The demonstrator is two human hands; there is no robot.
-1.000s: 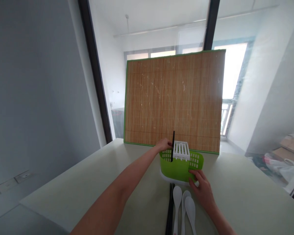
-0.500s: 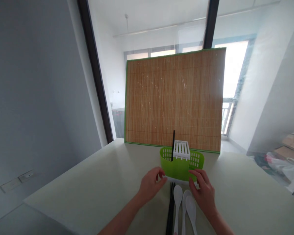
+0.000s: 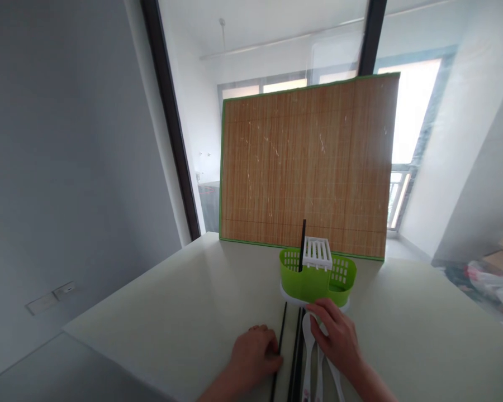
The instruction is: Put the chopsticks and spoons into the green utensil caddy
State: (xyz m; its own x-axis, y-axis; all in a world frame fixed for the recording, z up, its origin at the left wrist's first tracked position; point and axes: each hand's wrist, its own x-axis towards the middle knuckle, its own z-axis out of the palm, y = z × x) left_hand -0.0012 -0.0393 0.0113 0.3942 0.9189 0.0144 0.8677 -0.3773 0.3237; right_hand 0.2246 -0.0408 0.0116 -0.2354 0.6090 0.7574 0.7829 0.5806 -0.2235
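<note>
Both hands have drawn back from the green caddy (image 3: 317,279) — left hand (image 3: 254,357) curls loosely against one black chopstick (image 3: 279,349) on the pale surface (image 3: 171,329); right hand (image 3: 333,338) covers the white spoons (image 3: 308,357), grip unclear. Thin, stiff, slippery sticks — pinch mid-length. Their lower ends are cut off.

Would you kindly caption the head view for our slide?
Left hand grips a black chopstick; right hand rests on white spoons before a green holder.
</note>
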